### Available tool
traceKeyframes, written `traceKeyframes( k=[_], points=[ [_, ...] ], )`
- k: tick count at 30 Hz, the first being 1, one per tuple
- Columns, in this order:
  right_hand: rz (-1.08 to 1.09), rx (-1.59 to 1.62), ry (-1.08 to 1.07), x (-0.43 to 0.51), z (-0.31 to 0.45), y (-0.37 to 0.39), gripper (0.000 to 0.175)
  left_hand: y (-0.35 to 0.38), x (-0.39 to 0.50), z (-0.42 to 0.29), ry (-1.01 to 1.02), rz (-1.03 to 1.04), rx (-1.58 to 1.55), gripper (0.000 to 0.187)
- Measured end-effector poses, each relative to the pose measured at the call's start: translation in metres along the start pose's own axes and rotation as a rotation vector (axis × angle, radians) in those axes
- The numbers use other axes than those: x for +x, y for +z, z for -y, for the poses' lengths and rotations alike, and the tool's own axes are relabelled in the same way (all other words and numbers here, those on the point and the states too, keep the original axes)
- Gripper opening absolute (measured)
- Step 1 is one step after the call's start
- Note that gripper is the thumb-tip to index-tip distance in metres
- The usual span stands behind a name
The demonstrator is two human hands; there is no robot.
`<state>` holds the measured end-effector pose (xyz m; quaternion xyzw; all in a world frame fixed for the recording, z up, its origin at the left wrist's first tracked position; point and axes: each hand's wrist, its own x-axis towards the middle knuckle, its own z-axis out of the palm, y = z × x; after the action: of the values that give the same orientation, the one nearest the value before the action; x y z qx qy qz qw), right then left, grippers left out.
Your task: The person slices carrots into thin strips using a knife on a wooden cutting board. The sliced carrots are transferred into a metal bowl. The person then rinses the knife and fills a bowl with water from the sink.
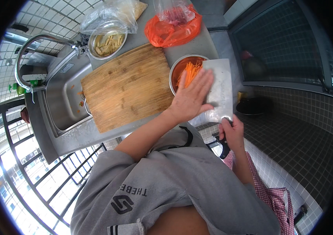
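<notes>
My right hand (232, 133) grips the black handle of a cleaver, whose broad metal blade (220, 88) is at the right rim of a metal bowl (181, 63). Shredded carrot (192, 72) lies in the bowl. Over the bowl's lower right side, my left hand (192, 97) has its fingers spread, its fingertips by the carrot and the blade's left edge; whether it touches either cannot be told. A wooden cutting board (128, 88) lies to the left of the bowl, its surface bare and damp-looking.
A steel sink (69, 108) with carrot scraps and a curved faucet (22, 55) is at the left. Behind the board stand a bowl (124, 47) of pale cut pieces, a clear plastic bag (104, 20) and a red plastic bag (166, 36). A dark pan (251, 106) sits at the right.
</notes>
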<state>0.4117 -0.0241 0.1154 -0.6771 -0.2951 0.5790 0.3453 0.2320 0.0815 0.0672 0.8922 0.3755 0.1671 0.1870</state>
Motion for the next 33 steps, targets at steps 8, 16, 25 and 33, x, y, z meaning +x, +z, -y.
traceKeyframes(
  k=[8,16,25,33],
  points=[
    [-0.159,-0.751,-0.529,-0.005,0.003,-0.010,0.032,-0.025,-0.016,0.015,-0.230,-0.226,-0.017,0.081],
    [-0.113,-1.095,-0.745,0.000,0.018,-0.020,0.065,-0.047,-0.013,-0.001,0.042,-0.078,0.027,0.079],
    [-0.204,-1.084,-0.725,-0.005,0.013,-0.055,0.060,-0.021,-0.009,0.011,-0.029,0.016,0.219,0.080],
    [-0.291,-0.783,-0.749,0.002,0.024,-0.068,0.052,-0.015,-0.007,0.000,-0.156,-0.251,0.035,0.054]
  ],
)
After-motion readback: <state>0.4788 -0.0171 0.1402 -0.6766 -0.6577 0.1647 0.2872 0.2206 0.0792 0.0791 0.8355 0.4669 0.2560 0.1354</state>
